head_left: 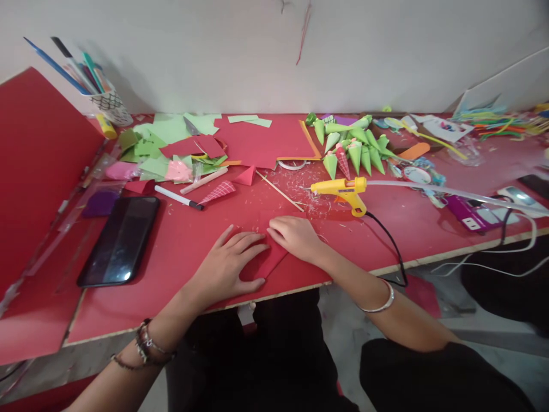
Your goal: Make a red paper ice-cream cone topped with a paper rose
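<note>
The left hand [226,265], fingers spread wide, and the right hand [298,236], fingers bent, rest on red paper [273,259] near the front of the table [182,234], presumably steadying it; whether the right pinches is unclear. Beyond lies a yellow glue gun [343,188], apparently within reach.

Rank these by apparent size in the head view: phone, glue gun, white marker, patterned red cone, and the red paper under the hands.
1. Phone
2. Glue gun
3. White marker and patterned red cone: too alike to separate
Unranked: red paper, partly covered, so its full size is unsure.
</note>
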The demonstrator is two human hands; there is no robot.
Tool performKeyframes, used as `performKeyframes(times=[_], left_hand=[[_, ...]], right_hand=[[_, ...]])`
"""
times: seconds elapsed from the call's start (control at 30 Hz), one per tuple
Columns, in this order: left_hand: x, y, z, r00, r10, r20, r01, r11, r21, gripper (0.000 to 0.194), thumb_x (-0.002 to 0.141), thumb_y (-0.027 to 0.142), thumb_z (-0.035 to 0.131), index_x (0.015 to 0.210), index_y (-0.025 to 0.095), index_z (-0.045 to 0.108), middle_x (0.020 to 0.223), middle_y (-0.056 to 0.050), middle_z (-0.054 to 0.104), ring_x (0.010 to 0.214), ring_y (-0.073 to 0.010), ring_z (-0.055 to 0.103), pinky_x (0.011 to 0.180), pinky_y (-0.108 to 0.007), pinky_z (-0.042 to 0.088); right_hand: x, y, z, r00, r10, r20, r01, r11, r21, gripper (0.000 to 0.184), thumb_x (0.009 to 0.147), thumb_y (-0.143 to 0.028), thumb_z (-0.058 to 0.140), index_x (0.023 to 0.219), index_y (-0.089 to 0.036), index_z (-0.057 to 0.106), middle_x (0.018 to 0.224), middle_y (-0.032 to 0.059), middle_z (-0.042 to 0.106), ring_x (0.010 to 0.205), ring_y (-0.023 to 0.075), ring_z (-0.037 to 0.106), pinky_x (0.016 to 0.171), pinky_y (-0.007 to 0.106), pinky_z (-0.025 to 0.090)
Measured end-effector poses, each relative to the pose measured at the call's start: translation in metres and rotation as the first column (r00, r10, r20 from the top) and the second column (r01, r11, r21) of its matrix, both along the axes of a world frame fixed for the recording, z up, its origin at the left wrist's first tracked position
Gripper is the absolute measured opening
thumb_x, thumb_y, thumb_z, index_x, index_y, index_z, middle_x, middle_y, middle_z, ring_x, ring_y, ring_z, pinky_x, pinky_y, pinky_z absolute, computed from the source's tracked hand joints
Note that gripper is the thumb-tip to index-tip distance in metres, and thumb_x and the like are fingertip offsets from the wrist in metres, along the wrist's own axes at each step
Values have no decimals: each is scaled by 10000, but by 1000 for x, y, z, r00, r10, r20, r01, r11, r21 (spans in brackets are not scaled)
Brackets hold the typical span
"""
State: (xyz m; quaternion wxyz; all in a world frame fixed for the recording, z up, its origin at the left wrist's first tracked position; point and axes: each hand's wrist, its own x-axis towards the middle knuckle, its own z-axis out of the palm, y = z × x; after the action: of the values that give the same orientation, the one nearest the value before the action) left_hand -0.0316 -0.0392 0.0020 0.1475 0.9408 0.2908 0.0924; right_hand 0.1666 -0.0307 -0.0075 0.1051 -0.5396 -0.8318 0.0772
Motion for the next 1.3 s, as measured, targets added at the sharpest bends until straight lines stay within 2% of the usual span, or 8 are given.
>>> performKeyframes(times=[0.2,0.33,0.5,0.6,0.73,0.8,1.1,1.3], left_hand=[[-2,0,3,998,-5,-62,0,997,-73,599,722,463,514,1271,273,365,1332,-18,395,1211,-219,348,1063,-452,93],[-2,0,4,996,0,-93,-8,996,-84,647,718,479,511,1303,284,312,1370,-15,343,1247,-226,297,1061,-466,72],[-3,-1,4,995,-1,-97,-9,995,-104,679,718,469,511,1323,280,270,1391,-16,305,1265,-228,266,1060,-473,66],[-4,-2,3,996,3,-87,-12,994,-107,698,710,464,518,1329,289,250,1395,-11,296,1266,-227,264,1059,-476,61],[-5,-2,1,996,9,-90,-18,995,-99,706,702,466,521,1330,299,242,1393,-3,298,1264,-221,266,1058,-470,68],[-5,-1,0,996,8,-91,-16,996,-92,698,704,469,516,1327,299,251,1393,-4,298,1264,-223,266,1057,-467,70],[-4,-2,-1,996,8,-88,-16,996,-86,708,701,450,523,1332,297,240,1398,-2,290,1264,-223,267,1058,-465,61],[-4,-1,2,995,2,-98,-12,994,-104,704,700,444,528,1329,316,240,1406,1,270,1271,-229,257,1055,-477,69]], right_hand=[[-1,-1,-1,1000,-2,-8,2,1000,10,234,867,-253,383,682,-165,498,676,8,567,641,114,491,537,238,223],[1,-3,3,999,-17,-33,18,999,29,179,858,-260,413,747,-166,517,725,21,567,691,131,506,559,229,294],[10,-24,16,996,26,-83,-12,986,166,216,857,-234,397,997,-144,534,972,104,550,918,197,496,780,310,388],[13,-46,20,990,116,-81,-97,973,211,260,859,-231,379,1039,-161,553,1026,104,547,963,204,486,845,345,382],[10,-73,15,947,319,-39,-307,934,183,282,849,-265,403,1076,-218,563,1065,73,554,1007,191,479,940,391,327],[7,-80,10,938,345,-21,-338,928,157,313,850,-292,403,1122,-226,542,1116,73,545,1044,192,467,967,400,304],[17,-77,4,938,342,-51,-336,937,100,425,846,-415,400,1197,-193,490,1191,71,541,1107,184,452,1003,413,253],[47,-68,8,978,208,-7,-206,973,99,396,844,-375,415,1191,-203,502,1224,55,524,1157,193,424,1000,421,265]])
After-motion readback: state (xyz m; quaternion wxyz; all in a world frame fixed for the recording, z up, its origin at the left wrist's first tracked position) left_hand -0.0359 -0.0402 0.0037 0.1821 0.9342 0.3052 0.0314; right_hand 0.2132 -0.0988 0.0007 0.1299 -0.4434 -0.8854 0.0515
